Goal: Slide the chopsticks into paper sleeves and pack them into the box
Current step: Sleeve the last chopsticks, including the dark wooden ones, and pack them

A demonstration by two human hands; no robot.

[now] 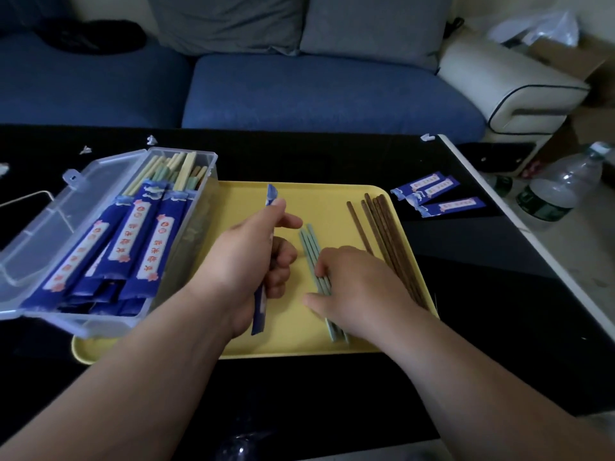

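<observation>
My left hand [248, 257] is closed around a blue paper sleeve [260, 307] held edge-on over the yellow tray [319, 201]. My right hand [356, 287] rests on a small bunch of pale green chopsticks [311, 247] lying on the tray, fingertips pressing them; whether it grips them is unclear. Several brown wooden chopsticks [382, 227] lie on the tray's right side. A clear plastic box [186, 241] at the left, lid open, holds several sleeved chopsticks [133, 234] with pale tips sticking out.
Three empty blue sleeves [436, 194] lie on the black table right of the tray. Plastic bottles [559, 188] stand on the floor at the right. A blue sofa [299, 88] is behind the table. The box lid [43, 221] lies open to the left.
</observation>
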